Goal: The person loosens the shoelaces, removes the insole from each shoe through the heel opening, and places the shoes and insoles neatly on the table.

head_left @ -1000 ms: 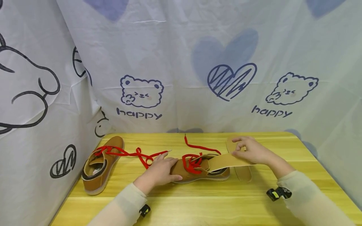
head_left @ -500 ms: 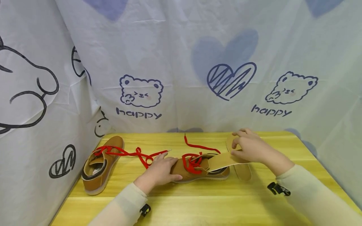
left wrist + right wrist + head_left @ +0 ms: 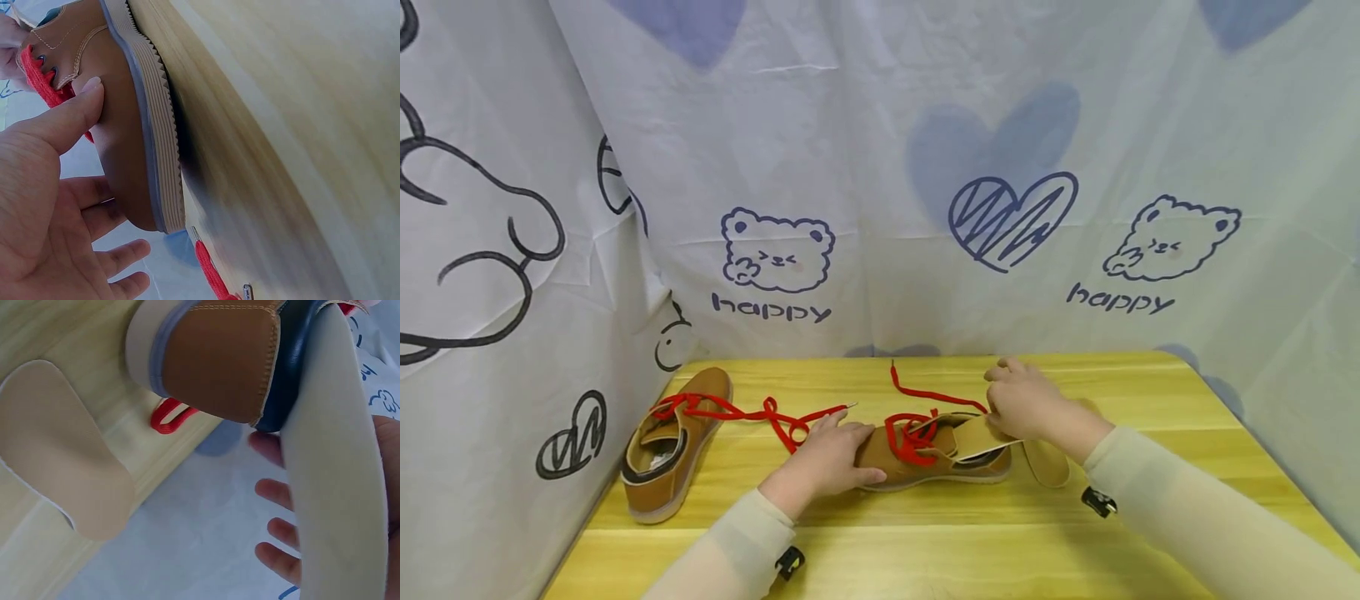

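Observation:
A brown shoe (image 3: 880, 457) with red laces (image 3: 908, 450) lies sideways on the table, toe to the left. My left hand (image 3: 829, 460) holds its toe; in the left wrist view the thumb (image 3: 69, 119) presses the brown upper (image 3: 119, 144) while the other fingers reach around the far side. With my right hand (image 3: 1026, 407) I grip a tan insole (image 3: 977, 437), its front part inside the shoe's opening and its heel end raised behind. The insole's pale underside (image 3: 337, 462) shows in the right wrist view, covering part of my fingers (image 3: 275, 562).
A second insole (image 3: 1048, 465) lies flat on the table behind the shoe's heel, partly hidden by my right arm. The other brown shoe (image 3: 651, 492) stands at the table's left edge, its red lace (image 3: 737, 414) trailing rightward. A patterned cloth (image 3: 880, 167) hangs behind the table.
My right hand has moved left toward the shoe, and less of the insole shows outside the opening. The left hand stays on the toe.

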`<state>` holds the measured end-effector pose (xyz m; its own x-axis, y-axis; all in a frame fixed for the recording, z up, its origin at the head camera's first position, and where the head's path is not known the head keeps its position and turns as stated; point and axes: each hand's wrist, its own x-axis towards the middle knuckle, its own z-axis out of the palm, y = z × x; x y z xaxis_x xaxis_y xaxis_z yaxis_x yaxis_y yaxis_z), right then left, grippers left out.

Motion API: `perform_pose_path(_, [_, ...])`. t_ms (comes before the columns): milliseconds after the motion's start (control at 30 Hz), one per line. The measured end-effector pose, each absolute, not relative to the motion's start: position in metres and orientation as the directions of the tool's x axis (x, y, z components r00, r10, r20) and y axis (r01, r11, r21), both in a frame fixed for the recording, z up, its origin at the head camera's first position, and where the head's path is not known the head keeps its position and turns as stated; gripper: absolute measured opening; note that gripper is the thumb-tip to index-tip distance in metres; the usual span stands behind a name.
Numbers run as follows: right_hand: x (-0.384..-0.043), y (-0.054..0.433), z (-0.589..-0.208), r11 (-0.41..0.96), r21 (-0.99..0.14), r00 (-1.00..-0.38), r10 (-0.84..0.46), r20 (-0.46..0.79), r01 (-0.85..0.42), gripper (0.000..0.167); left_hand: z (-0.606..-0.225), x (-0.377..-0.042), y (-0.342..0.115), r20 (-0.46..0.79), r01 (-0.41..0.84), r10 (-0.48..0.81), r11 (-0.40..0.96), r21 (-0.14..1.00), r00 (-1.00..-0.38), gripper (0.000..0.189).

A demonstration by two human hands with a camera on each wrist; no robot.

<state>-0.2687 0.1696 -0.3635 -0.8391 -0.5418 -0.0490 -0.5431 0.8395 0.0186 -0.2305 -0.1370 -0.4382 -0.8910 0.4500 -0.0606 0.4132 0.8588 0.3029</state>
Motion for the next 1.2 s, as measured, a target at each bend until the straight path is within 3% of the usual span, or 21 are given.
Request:
perform_pose_path(533, [-0.272, 0.200, -0.354, 0.823, -0.100, -0.829, -0.553, 0.086, -0.559, 0.021, -0.436, -0.232, -0.138, -0.054, 0.417, 0.450, 0.861, 0.292, -0.891, 0.076])
perform_pose_path(833, [-0.266, 0.225, -0.342, 0.859, -0.196, -0.878, -0.476, 0.036, -0.474, 0.026, -0.436, -0.232, -0.138, -0.064, 0.411, 0.447, 0.863, 0.293, -0.892, 0.077])
perform_pose_path(1200, [-0.264, 0.256, -0.344, 0.790, -0.307, -0.831, -0.556, 0.006, -0.530, 0.028, -0.437, -0.230, -0.137, -0.071, 0.408, 0.446, 0.863, 0.298, -0.892, 0.077])
